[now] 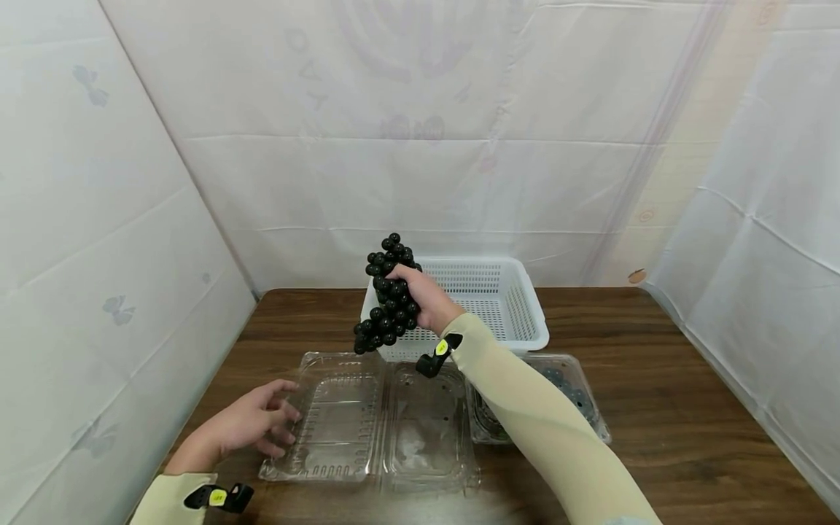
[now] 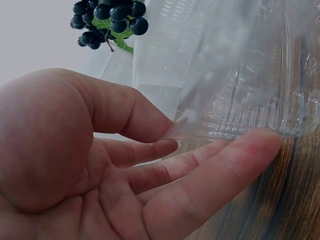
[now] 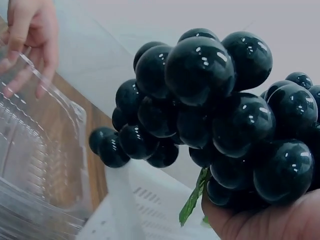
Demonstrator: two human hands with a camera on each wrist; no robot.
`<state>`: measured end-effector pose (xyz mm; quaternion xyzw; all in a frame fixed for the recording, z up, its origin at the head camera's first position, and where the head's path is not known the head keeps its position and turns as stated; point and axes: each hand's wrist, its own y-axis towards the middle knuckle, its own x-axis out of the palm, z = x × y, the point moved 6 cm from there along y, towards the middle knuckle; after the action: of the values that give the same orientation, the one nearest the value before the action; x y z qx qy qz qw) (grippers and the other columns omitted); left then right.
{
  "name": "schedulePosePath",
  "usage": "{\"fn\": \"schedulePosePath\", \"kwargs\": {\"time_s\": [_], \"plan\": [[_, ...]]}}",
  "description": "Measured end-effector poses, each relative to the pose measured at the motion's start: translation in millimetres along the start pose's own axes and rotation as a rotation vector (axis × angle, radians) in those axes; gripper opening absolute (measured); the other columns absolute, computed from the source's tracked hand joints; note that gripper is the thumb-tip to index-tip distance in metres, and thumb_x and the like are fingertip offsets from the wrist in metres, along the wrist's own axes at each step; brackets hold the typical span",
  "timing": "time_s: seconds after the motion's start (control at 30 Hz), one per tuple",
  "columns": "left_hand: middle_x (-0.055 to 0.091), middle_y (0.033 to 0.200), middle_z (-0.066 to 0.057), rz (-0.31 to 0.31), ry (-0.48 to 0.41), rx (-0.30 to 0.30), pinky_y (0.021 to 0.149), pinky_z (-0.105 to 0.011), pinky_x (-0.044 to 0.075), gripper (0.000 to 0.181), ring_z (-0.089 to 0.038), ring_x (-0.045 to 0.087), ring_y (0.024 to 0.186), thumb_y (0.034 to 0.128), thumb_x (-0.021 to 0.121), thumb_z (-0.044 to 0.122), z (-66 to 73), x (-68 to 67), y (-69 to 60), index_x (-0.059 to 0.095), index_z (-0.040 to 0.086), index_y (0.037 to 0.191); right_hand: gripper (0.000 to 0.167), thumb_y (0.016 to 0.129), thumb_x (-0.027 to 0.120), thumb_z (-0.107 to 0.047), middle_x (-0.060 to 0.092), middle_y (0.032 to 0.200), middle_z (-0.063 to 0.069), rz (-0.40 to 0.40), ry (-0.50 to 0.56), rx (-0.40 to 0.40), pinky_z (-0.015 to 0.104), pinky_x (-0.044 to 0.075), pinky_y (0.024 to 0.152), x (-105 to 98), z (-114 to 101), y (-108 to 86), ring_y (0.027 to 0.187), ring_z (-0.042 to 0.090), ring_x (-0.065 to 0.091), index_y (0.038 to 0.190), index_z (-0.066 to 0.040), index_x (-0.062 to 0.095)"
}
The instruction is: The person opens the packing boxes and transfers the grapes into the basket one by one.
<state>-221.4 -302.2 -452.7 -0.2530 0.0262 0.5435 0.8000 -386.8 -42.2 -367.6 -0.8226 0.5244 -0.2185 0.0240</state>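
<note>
The bunch is up in the air in the right grip, whose fingers and thumb are curled firmly round its middle. From the box it lies on the far side and above, in front of the left end of the basket as the head view sees it. Its long axis runs roughly away from the person, the near end leaning left toward the back edge of the box, close to where the two halves join. The left grip is much nearer the box, at its left edge, fingers loose and spread, thumb and fingertips on either side of the rim in the left wrist view; it holds nothing firmly, as far as can be judged. A green leaf hangs under the bunch. The box lies opened out, halves side by side, on the dark wood-grain bench. The basket stands just behind it, and a second box with dark fruit inside sits to its right, partly beneath the right forearm. Pale sheeting walls the bench at the back and both sides.
</note>
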Motion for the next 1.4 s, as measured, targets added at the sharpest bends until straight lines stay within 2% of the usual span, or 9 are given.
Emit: {"fn": "schedulePosePath", "kwargs": {"time_s": [0.4,0.77,0.97,1.13,1.27,1.4], "plan": [[0.06,0.121,-0.03,0.001,-0.003,0.0,0.068,-0.048,0.064,0.058,-0.033,0.072,0.089,0.1035,0.049,0.002,2.5,3.4,-2.3,0.022,-0.009,0.153,0.029,0.089,0.062,-0.028,0.063,0.099,0.001,0.068,0.028,-0.019,0.032,0.057,0.068,-22.1,-9.6,10.9,0.078,0.017,0.063,0.115,-0.014,0.058],[0.06,0.121,-0.028,-0.001,-0.003,-0.01,0.068,-0.048,0.064,0.057,-0.031,0.072,0.089,0.1031,0.049,0.001,-3.2,1.8,2.8,0.023,-0.007,0.154,0.026,0.088,0.064,-0.026,0.065,0.093,0.001,0.124,0.047,-0.018,0.033,0.058,0.067,-39.9,-10.0,18.7,0.075,0.017,0.064,0.111,-0.015,0.059],[0.06,0.121,-0.028,-0.001,-0.001,-0.002,0.068,-0.048,0.064,0.056,-0.031,0.072,0.088,0.1038,0.049,0.001,-3.6,1.4,3.4,0.024,-0.007,0.153,0.025,0.088,0.065,-0.027,0.065,0.094,0.001,0.143,0.02,0.0,0.032,0.059,0.067,-50.5,-7.3,22.3,0.075,0.016,0.065,0.107,-0.013,0.061],[0.06,0.121,-0.028,-0.001,-0.006,-0.003,0.068,-0.048,0.064,0.056,-0.031,0.072,0.088,0.1039,0.049,0.002,-1.8,3.5,2.1,0.024,-0.007,0.153,0.024,0.089,0.063,-0.026,0.065,0.093,0.001,0.139,0.015,0.006,0.031,0.058,0.065,-57.4,-4.9,25.4,0.073,0.015,0.064,0.109,-0.013,0.06],[0.06,0.121,-0.029,0.003,-0.006,-0.001,0.069,-0.048,0.064,0.057,-0.031,0.072,0.088,0.1034,0.05,0.001,0.4,4.3,1.1,0.024,-0.008,0.153,0.026,0.088,0.065,-0.025,0.066,0.092,0.0,0.169,-0.012,0.003,0.028,0.056,0.063,-61.6,-5.0,25.6,0.072,0.013,0.062,0.11,-0.012,0.06],[0.06,0.121,-0.029,0.005,-0.005,-0.003,0.068,-0.048,0.064,0.057,-0.031,0.072,0.088,0.1025,0.049,0.0,1.3,4.6,0.3,0.023,-0.008,0.153,0.033,0.09,0.067,-0.025,0.065,0.098,0.0,0.175,-0.039,0.026,0.028,0.055,0.065,-62.6,-2.7,25.0,0.076,0.014,0.062,0.118,-0.011,0.059]]}}
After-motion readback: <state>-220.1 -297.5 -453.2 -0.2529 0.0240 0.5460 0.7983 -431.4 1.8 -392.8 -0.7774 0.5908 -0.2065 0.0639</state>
